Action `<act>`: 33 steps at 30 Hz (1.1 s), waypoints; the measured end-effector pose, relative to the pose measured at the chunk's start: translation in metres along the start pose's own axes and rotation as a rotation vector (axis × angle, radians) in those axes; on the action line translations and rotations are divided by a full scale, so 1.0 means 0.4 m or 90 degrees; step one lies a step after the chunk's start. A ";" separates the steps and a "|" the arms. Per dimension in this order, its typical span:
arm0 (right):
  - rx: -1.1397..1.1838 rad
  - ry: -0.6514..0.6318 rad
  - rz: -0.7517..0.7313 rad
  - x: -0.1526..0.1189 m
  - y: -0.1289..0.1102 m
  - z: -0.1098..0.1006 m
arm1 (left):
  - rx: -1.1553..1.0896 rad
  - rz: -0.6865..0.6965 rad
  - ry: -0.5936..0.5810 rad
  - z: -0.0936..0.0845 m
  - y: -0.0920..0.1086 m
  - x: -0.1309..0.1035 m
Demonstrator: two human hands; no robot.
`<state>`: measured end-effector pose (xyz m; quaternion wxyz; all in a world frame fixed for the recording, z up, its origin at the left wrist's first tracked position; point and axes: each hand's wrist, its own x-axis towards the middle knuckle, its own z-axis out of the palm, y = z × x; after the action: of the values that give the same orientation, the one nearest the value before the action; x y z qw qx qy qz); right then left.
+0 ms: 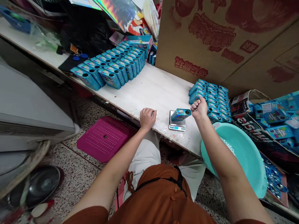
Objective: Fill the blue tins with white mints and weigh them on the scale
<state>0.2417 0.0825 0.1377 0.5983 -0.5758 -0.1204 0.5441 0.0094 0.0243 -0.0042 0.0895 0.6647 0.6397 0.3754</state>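
A small digital scale [177, 127] with a lit display sits near the table's front edge. On its metal plate stands a blue box [181, 114] with a dark round hole in its top. My right hand [200, 109] is raised just right of that box, its fingers curled closed; whatever they hold is hidden. My left hand [147, 118] rests at the table edge, left of the scale, with fingers curled in and their contents hidden. Below my right forearm is a turquoise basin [245, 155] with small white pieces in it.
Rows of similar blue boxes [126, 67] stand at the back left, and more blue boxes [213, 96] are stacked at the right. A large cardboard carton [224, 40] stands behind. An open carton [254, 130] holds blue packs. A magenta stool [105, 137] is below left.
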 end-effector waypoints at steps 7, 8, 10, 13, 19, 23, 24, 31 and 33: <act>0.014 0.007 0.013 -0.006 -0.015 -0.011 | 0.002 0.006 0.011 0.003 -0.003 -0.001; 0.017 0.008 0.014 -0.008 -0.016 -0.011 | 0.001 0.007 0.012 0.003 -0.003 -0.001; 0.023 0.009 0.018 -0.011 -0.018 -0.008 | 0.003 0.008 0.013 0.004 -0.003 -0.001; 0.032 0.009 0.025 -0.018 -0.020 -0.004 | 0.004 0.008 0.013 0.004 -0.003 -0.001; 0.049 0.008 0.036 -0.026 -0.023 -0.001 | 0.000 0.001 0.000 0.003 -0.003 -0.001; 0.064 0.004 0.040 -0.041 -0.034 -0.011 | 0.006 0.002 -0.002 0.003 -0.001 0.000; 0.069 0.002 0.039 -0.049 -0.039 -0.019 | 0.006 0.003 -0.003 0.002 -0.001 0.000; 0.124 -0.013 0.033 -0.146 -0.101 -0.182 | -0.010 0.018 -0.020 -0.011 0.003 0.003; 0.132 -0.011 0.025 -0.173 -0.122 -0.258 | -0.035 0.037 -0.023 -0.017 0.017 0.004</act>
<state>0.3197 -0.0174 0.1793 0.6428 -0.5083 -0.0577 0.5701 0.0102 0.0223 0.0052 0.1086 0.6870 0.6079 0.3831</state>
